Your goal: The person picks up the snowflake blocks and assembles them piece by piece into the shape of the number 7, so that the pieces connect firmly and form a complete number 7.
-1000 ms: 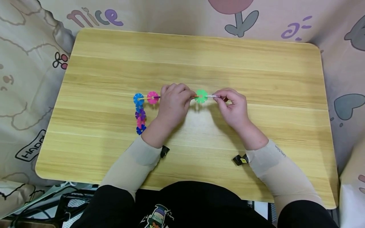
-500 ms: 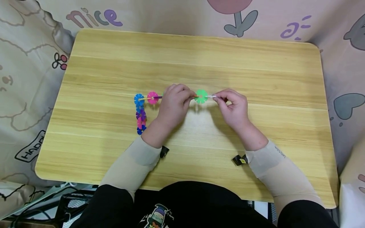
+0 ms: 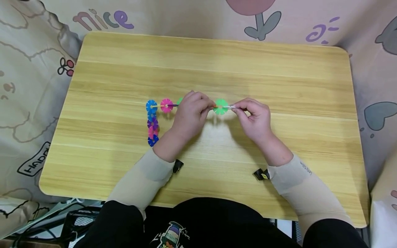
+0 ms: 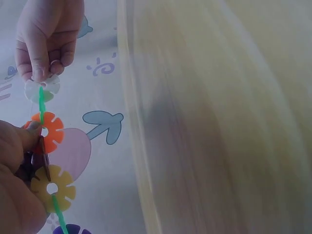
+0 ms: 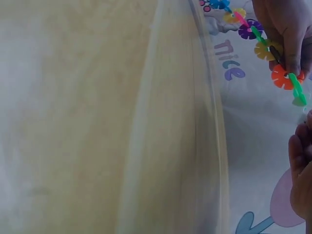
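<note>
A chain of flower-shaped interlocking discs hangs stretched between two hands in the head view. My left hand pinches an orange disc, seen nearly edge-on from above. Right of it stands a green disc facing up. At the chain's right end, my right hand pinches a whitish disc between thumb and forefinger. Left of my left hand run a pink disc and a blue disc. From there the chain turns toward the person, ending visibly in a dark blue disc. My left hand covers part of the chain.
The light wooden table has rounded corners. Printed curtain cloth surrounds its back and sides. Small black devices sit at both wrists. Black frames and cables lie below the table's front left edge.
Both hands have shifted very slightly to the right, and the green disc between them with them. Part of another green disc now shows left of my left hand. Both pinches hold.
</note>
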